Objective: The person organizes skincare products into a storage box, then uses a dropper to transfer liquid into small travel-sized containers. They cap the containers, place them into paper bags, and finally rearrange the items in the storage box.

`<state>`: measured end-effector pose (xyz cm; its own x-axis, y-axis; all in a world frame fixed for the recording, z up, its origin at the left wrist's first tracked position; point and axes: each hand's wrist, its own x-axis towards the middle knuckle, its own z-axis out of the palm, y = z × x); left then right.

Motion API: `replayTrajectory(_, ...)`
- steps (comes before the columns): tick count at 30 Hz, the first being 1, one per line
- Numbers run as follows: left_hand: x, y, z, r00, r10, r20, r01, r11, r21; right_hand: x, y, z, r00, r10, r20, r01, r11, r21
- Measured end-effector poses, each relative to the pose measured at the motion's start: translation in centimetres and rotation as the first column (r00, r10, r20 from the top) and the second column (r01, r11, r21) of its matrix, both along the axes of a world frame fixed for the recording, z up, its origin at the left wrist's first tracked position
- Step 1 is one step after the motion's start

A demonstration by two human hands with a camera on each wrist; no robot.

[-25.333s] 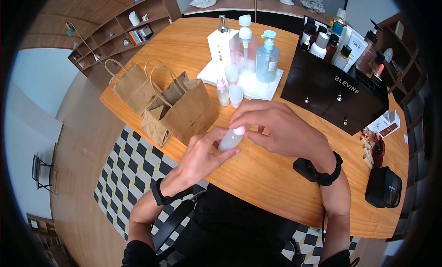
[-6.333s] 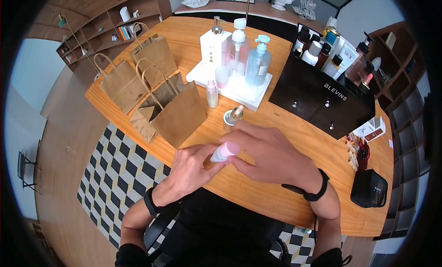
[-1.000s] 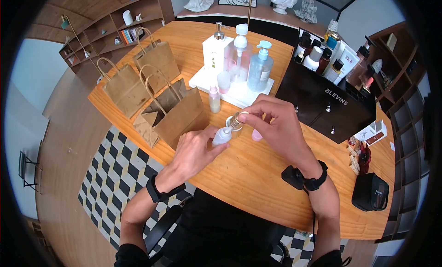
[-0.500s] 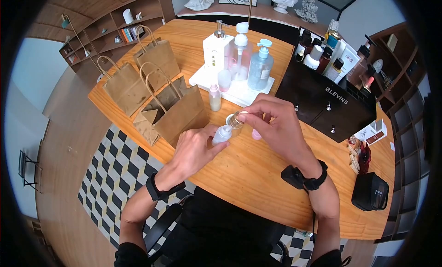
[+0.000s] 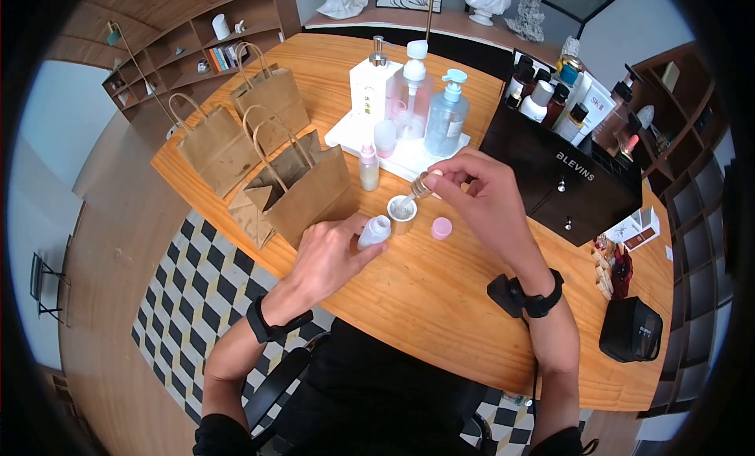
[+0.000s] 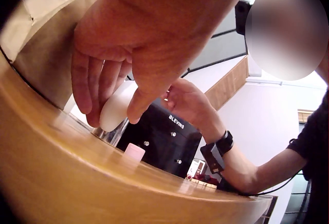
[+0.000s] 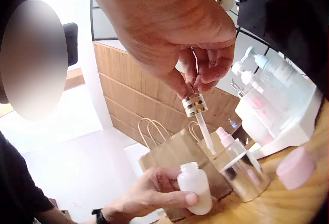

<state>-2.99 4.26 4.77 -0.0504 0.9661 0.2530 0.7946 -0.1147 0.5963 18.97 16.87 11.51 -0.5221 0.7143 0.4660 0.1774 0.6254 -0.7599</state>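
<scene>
My left hand (image 5: 326, 255) grips a small white uncapped bottle (image 5: 376, 231), tilted, its mouth up. Between thumb and fingers of my right hand (image 5: 487, 193) is the gold-banded collar of a dropper (image 7: 195, 104). Its glass pipette points down and, in the head view, its tip overlaps the mouth of a clear, thick-walled glass bottle (image 7: 247, 177). That bottle stands on the table just beyond the white one. A pink cap (image 5: 442, 228) lies to the right of it. Farther back stands a slim pink-topped bottle (image 5: 368, 169).
Brown paper bags (image 5: 311, 190) stand on the left of the wooden table (image 5: 472, 330). Pump bottles (image 5: 446, 118) share a white tray (image 5: 346, 134) at the back. A black drawer box (image 5: 543, 165) full of cosmetics is at right, a black pouch (image 5: 631, 330) nearer the front.
The pink cap has come off the white bottle and onto the table. In the last half second my right hand has drawn the dropper from the white bottle's mouth to the glass bottle.
</scene>
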Motion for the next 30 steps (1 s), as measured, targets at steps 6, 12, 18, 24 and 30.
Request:
replayTrajectory(6,0.1,-0.1,0.3,1.0,-0.007,0.009,0.007,1.0,-0.006,-0.7,1.3,-2.8,0.98,0.019,0.196,-0.007,0.998,-0.06)
replayTrajectory(12,0.2,-0.3,0.8,1.0,0.006,0.007,-0.005,1.0,-0.026,0.2,1.6,-2.8,0.964,-0.047,0.263,0.049,0.999,0.001)
replayTrajectory(18,0.4,-0.2,0.5,1.0,-0.011,0.006,0.011,1.0,-0.019,1.6,1.4,-3.8,0.723,-0.047,0.689,-0.055,0.991,0.125)
replayTrajectory(24,0.8,-0.8,0.9,0.999,-0.034,-0.019,0.033,0.999,-0.026,2.4,0.7,-2.8,0.718,0.024,0.695,-0.102,0.992,0.071)
replayTrajectory(30,1.4,-1.3,1.0,0.999,-0.044,-0.022,0.043,0.998,-0.038,2.1,-2.2,1.2,0.814,0.201,0.545,-0.279,0.958,0.062)
